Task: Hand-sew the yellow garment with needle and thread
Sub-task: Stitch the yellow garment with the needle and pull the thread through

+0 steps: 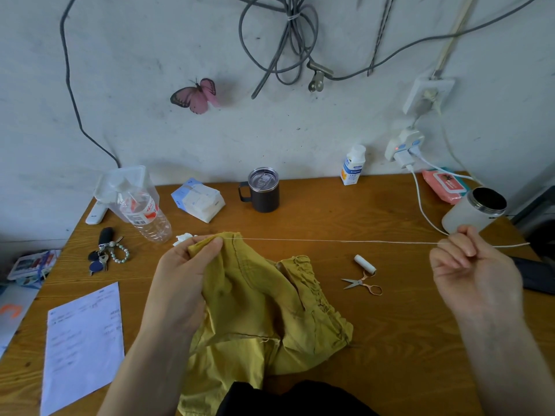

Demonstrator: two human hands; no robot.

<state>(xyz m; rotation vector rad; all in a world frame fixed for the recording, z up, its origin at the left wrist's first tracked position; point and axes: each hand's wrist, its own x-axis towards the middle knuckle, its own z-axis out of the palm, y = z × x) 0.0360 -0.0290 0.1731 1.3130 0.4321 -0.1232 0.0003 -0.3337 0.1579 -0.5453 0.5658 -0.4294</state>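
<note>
Soft, even light, moderately bright, fills the view; its source cannot be told; there is no hard glare. Shadows are faint and loose-edged: a thin one beneath the scissors (pixel 363 284), a soft one at the foot of the mug (pixel 263 202); the folds of the yellow garment (pixel 255 310) carry gentle shading; the tabletop (pixel 390 340) shows only a dull sheen. The thread (pixel 330 241) reads as a fine pale line; print on the sheet of paper (pixel 84 340) is too soft to read. Wide-angle bending bows the tabletop's far edge and stretches everything along the bottom; fine detail is slightly smeared throughout.
</note>
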